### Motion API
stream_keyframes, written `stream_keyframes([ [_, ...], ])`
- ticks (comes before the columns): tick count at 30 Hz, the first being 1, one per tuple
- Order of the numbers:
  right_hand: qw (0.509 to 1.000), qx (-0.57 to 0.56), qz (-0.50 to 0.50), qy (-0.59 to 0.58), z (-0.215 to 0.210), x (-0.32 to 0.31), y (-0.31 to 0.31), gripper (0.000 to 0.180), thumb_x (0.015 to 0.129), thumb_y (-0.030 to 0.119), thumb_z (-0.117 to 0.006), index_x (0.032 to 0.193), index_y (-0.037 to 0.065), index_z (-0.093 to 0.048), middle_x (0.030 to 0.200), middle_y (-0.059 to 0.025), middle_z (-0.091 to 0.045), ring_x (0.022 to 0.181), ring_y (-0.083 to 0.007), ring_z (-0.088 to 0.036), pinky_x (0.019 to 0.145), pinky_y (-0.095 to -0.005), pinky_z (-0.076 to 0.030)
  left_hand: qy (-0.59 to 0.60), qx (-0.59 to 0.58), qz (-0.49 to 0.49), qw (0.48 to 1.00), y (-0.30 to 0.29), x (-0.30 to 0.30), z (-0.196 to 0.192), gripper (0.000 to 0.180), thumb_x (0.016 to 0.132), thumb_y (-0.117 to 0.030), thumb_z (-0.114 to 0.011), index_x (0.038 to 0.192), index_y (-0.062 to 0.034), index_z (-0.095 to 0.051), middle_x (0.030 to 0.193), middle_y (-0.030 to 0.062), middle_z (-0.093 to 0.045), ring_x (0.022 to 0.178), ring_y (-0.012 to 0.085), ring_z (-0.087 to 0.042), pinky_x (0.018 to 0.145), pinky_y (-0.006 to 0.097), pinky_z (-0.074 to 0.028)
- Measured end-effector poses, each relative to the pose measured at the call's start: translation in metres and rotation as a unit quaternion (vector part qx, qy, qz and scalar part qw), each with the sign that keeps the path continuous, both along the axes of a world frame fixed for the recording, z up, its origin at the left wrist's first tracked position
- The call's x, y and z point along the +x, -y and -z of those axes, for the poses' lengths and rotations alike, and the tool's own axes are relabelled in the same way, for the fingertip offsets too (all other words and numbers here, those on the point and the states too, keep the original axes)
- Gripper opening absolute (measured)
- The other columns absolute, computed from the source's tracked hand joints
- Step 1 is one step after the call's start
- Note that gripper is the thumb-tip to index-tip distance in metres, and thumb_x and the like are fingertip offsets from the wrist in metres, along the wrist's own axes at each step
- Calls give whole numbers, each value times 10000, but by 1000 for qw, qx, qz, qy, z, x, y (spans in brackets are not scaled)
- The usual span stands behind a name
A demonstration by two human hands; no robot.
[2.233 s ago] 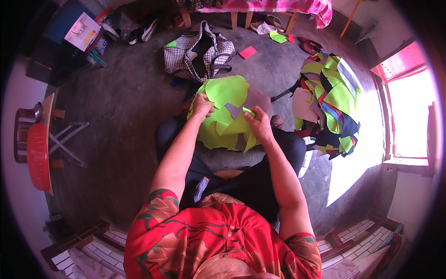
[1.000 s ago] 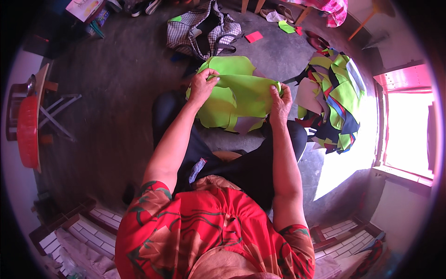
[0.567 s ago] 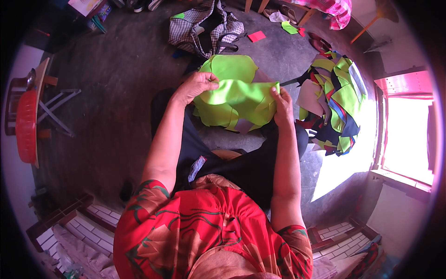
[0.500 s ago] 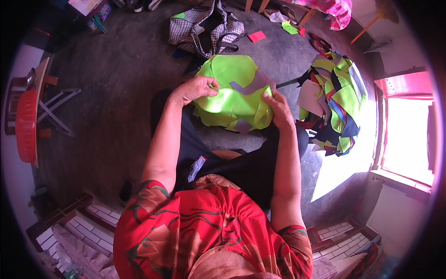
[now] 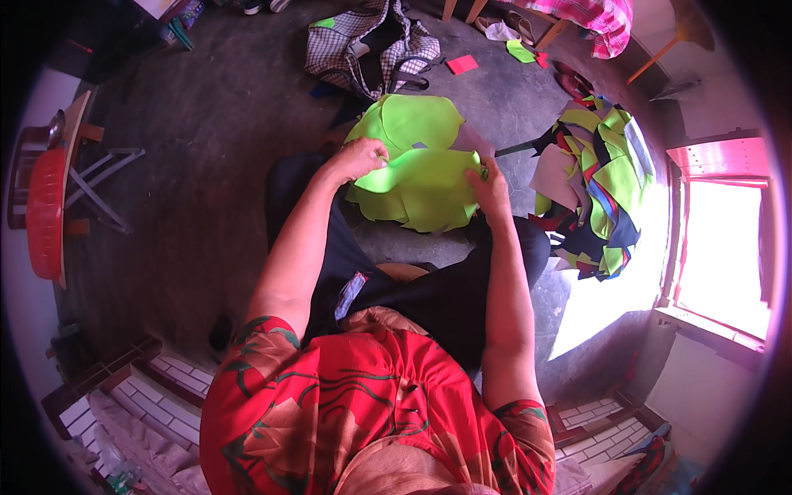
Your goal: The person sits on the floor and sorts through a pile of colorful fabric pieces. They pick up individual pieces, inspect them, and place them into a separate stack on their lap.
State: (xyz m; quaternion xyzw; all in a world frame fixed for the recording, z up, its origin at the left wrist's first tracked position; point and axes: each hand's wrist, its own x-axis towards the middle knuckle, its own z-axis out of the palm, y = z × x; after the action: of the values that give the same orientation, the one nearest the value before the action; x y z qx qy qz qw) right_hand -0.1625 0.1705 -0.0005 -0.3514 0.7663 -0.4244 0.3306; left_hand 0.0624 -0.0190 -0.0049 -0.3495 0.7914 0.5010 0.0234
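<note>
- Your left hand (image 5: 359, 157) pinches the left edge of the top neon-green fabric piece (image 5: 425, 186), fingers curled over it and thumb underneath as far as the view shows.
- Your right hand (image 5: 491, 186) grips the same piece at its right edge, fingers closed on the cloth, so the piece is stretched flat between both hands.
- That piece sits on top of a small stack of green cut pieces (image 5: 408, 124) lying on the floor (image 5: 206, 165) just in front of your knees; a rounded piece pokes out beyond it on the far side.
- Judging by how things lie, the work is partway through: several green pieces are already layered in the stack, and the one in your hands looks laid on but not yet released.
- What is left seems large: a heap of mixed offcuts (image 5: 594, 190) in green, grey, dark blue and red lies on the floor to your right, near the sunlit patch by the window (image 5: 718, 247).
- Both forearms reach forward from your lap, elbows bent, wrists low and close to the cloth.
- A checked bag (image 5: 363, 45) lies open on the floor beyond the stack, apart from it.
- A red plastic basin (image 5: 45, 210) stands on a folding stand at your far left, well away from the work.
</note>
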Motion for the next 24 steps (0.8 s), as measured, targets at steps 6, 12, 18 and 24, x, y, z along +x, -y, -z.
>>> stream_keyframes([
  [6, 962, 97, -78, -243, 5, 9, -5, 643, 730, 217, -668, 1305, 100, -403, 1218, -198, -475, 1110, -419, -469, 905, -463, -423, 148, -190, -48, 969, -11, -10, -1, 230, 770, -159, -641, 994, -127, -601, 986, 119, -638, 959, 291, -597, 769, 406, -466],
  [12, 952, 94, -78, -281, -1, 14, -7, 499, 712, 199, -689, 1169, 81, -528, 1177, -173, -506, 1090, -390, -474, 897, -448, -429, 181, -200, -77, 960, -7, -8, -1, 250, 767, -111, -587, 1011, -165, -594, 1001, 115, -639, 969, 312, -596, 787, 428, -467],
  [18, 950, 83, -69, -292, -5, 15, -5, 386, 708, 155, -688, 1071, 79, -579, 1121, -150, -527, 1058, -369, -481, 859, -442, -443, 215, -249, -92, 940, 0, 1, -4, 239, 768, -80, -530, 991, -144, -587, 974, 134, -648, 935, 327, -613, 767, 463, -473],
  [24, 953, 101, -76, -275, -7, 17, -4, 329, 728, 174, -669, 1042, 100, -608, 1080, -159, -539, 1055, -363, -494, 859, -431, -446, 206, -367, -112, 900, -5, -1, 5, 228, 744, -101, -603, 971, -111, -582, 1007, 110, -605, 959, 302, -585, 796, 441, -467],
])
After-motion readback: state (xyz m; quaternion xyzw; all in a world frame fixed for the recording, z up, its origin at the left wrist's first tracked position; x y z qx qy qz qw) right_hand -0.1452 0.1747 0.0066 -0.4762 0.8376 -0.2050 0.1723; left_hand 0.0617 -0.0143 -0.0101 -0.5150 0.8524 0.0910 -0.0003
